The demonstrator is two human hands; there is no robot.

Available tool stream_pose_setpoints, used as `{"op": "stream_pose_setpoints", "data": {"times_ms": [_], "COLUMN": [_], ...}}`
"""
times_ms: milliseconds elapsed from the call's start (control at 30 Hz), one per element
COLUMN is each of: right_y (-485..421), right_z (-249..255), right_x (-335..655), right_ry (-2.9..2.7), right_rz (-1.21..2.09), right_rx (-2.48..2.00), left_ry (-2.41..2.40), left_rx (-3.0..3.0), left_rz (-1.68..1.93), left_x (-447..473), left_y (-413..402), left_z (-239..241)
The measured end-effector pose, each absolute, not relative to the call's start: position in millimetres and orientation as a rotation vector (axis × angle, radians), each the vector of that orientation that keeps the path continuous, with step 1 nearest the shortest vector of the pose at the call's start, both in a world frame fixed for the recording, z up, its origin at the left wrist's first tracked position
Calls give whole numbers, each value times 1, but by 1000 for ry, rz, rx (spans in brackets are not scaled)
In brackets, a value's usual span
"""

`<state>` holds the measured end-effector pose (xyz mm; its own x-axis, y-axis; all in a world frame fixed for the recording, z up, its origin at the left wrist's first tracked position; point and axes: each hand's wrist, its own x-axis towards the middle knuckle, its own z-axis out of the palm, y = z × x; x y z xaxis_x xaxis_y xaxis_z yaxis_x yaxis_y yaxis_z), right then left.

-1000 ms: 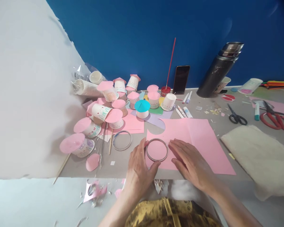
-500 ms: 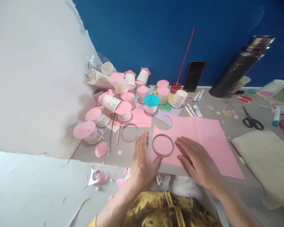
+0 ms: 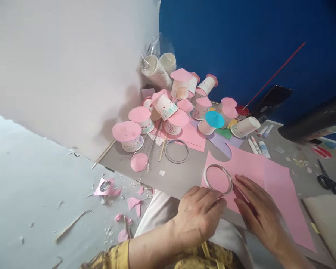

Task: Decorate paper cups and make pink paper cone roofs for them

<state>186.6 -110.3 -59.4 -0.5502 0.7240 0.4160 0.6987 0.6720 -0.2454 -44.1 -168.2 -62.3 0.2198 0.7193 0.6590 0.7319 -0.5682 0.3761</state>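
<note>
A silvery ring (image 3: pixel 206 178) lies at the left end of a sheet of pink paper (image 3: pixel 271 190), its near edge looking slightly raised. The fingers of my left hand (image 3: pixel 203 211) are curled and closed at that near edge; the exact grip is partly hidden. My right hand (image 3: pixel 261 215) is to the right of the ring, its fingers stretched over the pink paper and holding nothing. A second silvery ring (image 3: pixel 166 152) lies on the grey table (image 3: pixel 182 179), beyond my left hand.
Several paper cups with pink paper roofs (image 3: pixel 127 131) and one with a blue roof (image 3: pixel 214 119) crowd the back left. Scissors (image 3: pixel 329 182), markers (image 3: pixel 254 145) and a black flask (image 3: pixel 310 116) are on the right. Paper scraps (image 3: pixel 134 204) litter the floor.
The view has swung to the left. My left hand has gone from spread fingers beside the ring to curled fingers at its near edge. My right hand stays beside the ring.
</note>
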Motion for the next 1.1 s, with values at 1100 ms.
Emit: {"op": "stream_pose_setpoints", "data": {"times_ms": [1100], "right_y": [-115], "right_z": [-49], "right_x": [179], "right_ry": [-2451], "right_rz": [56], "right_rx": [-1211], "left_ry": [-1440], "left_rx": [-2425], "left_rz": [-1475], "left_x": [-49], "left_y": [-164], "left_z": [-58]}}
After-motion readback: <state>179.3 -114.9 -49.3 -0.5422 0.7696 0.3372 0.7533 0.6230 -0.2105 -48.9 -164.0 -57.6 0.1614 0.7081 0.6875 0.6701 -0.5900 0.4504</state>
